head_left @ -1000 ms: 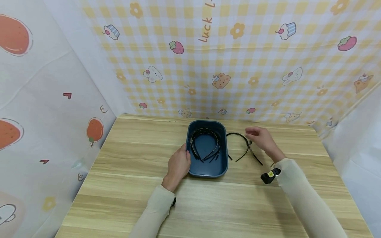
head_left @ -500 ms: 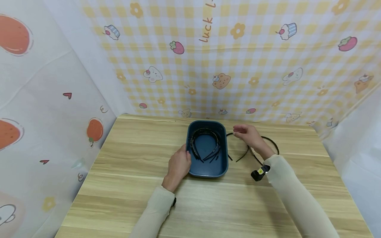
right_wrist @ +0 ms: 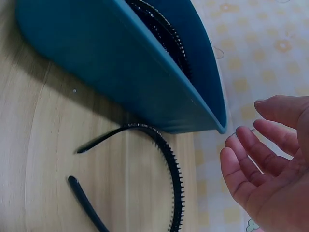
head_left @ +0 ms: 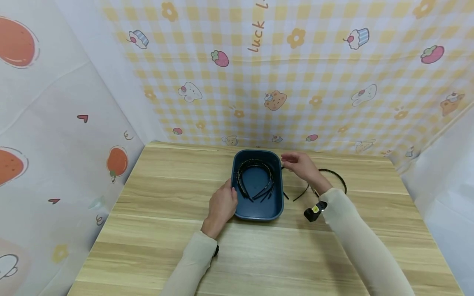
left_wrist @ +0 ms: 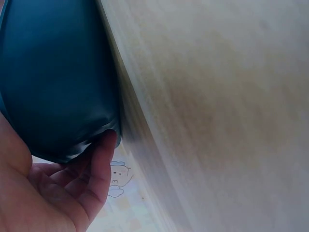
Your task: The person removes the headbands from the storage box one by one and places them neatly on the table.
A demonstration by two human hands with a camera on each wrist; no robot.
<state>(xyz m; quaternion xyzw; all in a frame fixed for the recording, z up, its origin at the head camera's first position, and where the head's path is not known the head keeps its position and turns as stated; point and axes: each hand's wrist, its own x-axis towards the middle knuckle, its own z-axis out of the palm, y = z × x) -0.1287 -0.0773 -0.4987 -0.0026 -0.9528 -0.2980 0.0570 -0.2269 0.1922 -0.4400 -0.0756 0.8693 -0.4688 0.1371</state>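
We list one blue bin (head_left: pixel 259 211), black headbands (head_left: pixel 254 161) inside, the left hand (head_left: pixel 222 200) gripping its left side; one toothed headband (right_wrist: pixel 175 174) on the tabletop (head_left: pixel 166 197) just right; the right hand (head_left: pixel 302 165) near it, fingers loosely extended, holding nothing.

Cream sleeves (head_left: pixel 352 230), black wrist cameras (head_left: pixel 312 213).

Black headbands (head_left: pixel 255 163) in blue bin (head_left: pixel 259 211); others (right_wrist: pixel 177 186) (some toothed) lie to right
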